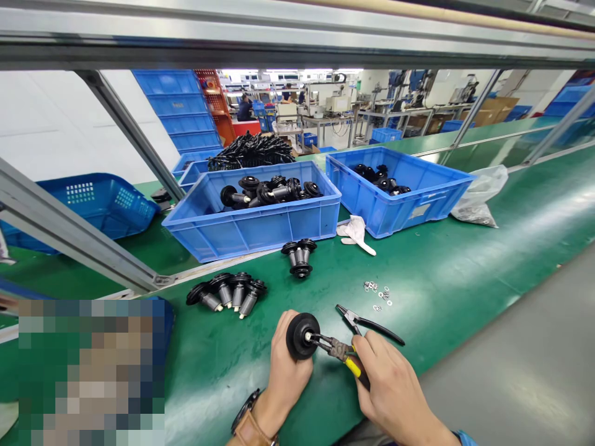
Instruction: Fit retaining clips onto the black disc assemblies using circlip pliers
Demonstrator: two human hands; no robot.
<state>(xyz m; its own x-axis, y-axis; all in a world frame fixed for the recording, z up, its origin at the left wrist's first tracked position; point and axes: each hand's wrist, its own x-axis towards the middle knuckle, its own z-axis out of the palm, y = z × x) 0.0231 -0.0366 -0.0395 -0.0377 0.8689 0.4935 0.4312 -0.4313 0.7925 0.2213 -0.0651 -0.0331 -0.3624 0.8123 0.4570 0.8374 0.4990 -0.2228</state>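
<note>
My left hand (289,368) is closed around a black round-flanged part (297,337), its flat disc facing up toward me with a small white centre. In my right hand (388,384) are circlip pliers (338,348) with yellow-and-black handles; their tips touch the white centre of the disc. A second pair of pliers (356,320) with black handles lies on the green table just beyond my right hand. Farther off are several small metal rings (380,293). Several similar black-and-grey parts (232,290) lie in a row to the left, and a small group of them (300,257) sits farther ahead.
Two blue bins (253,232) (400,207) holding black parts stand along the back. Between them lies a white glove (357,234). A clear plastic bag (478,198) rests at the right. Metal frame posts (125,130) rise behind, and a blurred patch (93,371) covers the lower left.
</note>
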